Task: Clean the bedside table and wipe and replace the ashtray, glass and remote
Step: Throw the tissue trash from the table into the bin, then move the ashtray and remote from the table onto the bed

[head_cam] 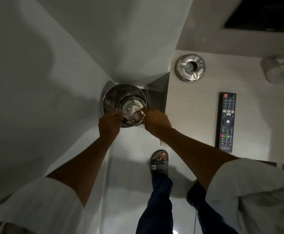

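Over the round steel bin (114,98), my left grip (109,124) and right grip (155,121) clenched a clear glass (129,109), arms outstretched; shiny ashtray (190,67) sat on the tabletop (247,115).

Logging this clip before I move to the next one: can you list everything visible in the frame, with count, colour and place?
Bedside table: one, pale wood-look top, right side.
Ashtray: one, silver metal, far end of the table.
Remote: one, black with coloured buttons, on the table nearer the person.
Glass: one, clear, blurred, at the table's far right edge.
Waste bin: one, shiny metal, on the floor left of the table, some rubbish inside.
Clear glass object: one, held over the bin; exact kind unclear.
Slide sandal: one, grey, on the forward foot.
Left hand: at the bin's near rim.
Right hand: fingers at the clear object.
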Demonstrator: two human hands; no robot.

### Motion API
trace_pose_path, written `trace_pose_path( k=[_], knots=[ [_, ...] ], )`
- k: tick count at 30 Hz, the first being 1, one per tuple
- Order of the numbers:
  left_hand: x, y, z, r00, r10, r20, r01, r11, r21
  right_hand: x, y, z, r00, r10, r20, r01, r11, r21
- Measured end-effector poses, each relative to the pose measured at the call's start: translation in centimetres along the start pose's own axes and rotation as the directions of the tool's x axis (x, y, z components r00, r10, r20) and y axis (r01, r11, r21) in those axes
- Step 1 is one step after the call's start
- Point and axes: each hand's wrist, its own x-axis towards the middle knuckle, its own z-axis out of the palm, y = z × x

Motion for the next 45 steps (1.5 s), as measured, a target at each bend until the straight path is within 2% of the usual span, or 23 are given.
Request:
trace_pose_path(
  k=[5,7,8,11,12,14,16,18,21,25,28,32,35,40,45],
  knots=[
    [0.6,2.5,0.4,0.979,0.172,0.112,-0.185,0.976,0.117,-2.2,1.5,-2.1,0.992,0.056,-0.113,-0.053,0.998,0.03],
    [0.9,4.6,1.2,0.932,0.322,0.165,-0.346,0.926,0.151,-3.2,3.0,-3.5,0.97,0.096,-0.223,-0.093,0.995,0.024],
    [1.1,5.7,1.7,0.885,0.438,0.159,-0.464,0.86,0.212,-3.6,3.9,-4.1,0.946,0.128,-0.297,-0.12,0.992,0.047],
    [1.6,11.3,2.6,0.829,0.538,0.153,-0.56,0.802,0.209,-5.0,6.7,-5.8,0.831,0.299,-0.469,-0.237,0.953,0.188],
    [1.9,13.1,3.2,0.786,0.606,0.12,-0.617,0.76,0.206,-5.6,7.8,-6.2,0.789,0.357,-0.5,-0.295,0.934,0.201],
    [2.9,16.5,5.4,0.625,0.778,0.069,-0.762,0.589,0.269,-7.5,10.7,-6.9,0.731,0.459,-0.505,-0.434,0.884,0.175],
    [4.3,19.2,7.7,0.572,0.797,0.194,-0.808,0.508,0.297,-9.7,13.2,-6.8,0.71,0.555,-0.433,-0.56,0.818,0.13],
    [5.5,21.2,9.5,0.628,0.682,0.374,-0.777,0.531,0.337,-11.5,15.3,-6.3,0.701,0.624,-0.347,-0.627,0.77,0.117],
    [6.6,23.3,11.7,0.715,0.577,0.396,-0.699,0.567,0.435,-13.4,17.3,-5.6,0.7,0.674,-0.234,-0.65,0.738,0.182],
    [7.9,23.7,13.4,0.824,0.38,0.421,-0.554,0.696,0.457,-14.1,17.8,-4.7,0.722,0.669,-0.177,-0.624,0.74,0.251],
    [6.8,23.0,13.7,0.825,0.407,0.392,-0.547,0.749,0.374,-14.9,17.8,-4.9,0.727,0.673,-0.137,-0.621,0.73,0.286],
    [3.0,22.1,13.7,0.832,0.408,0.375,-0.551,0.687,0.475,-16.5,17.6,-5.1,0.768,0.636,-0.079,-0.591,0.75,0.296],
    [1.2,22.2,14.7,0.82,0.451,0.352,-0.572,0.672,0.47,-18.0,18.2,-5.6,0.783,0.615,-0.095,-0.563,0.765,0.312],
    [-2.9,22.1,16.3,0.823,0.33,0.463,-0.502,0.804,0.319,-21.8,20.3,-6.7,0.783,0.613,-0.103,-0.533,0.748,0.396],
    [-12.0,23.8,16.1,0.828,0.426,0.365,-0.507,0.846,0.163,-27.2,21.6,-8.6,0.737,0.664,-0.13,-0.531,0.686,0.498]
  ],
)
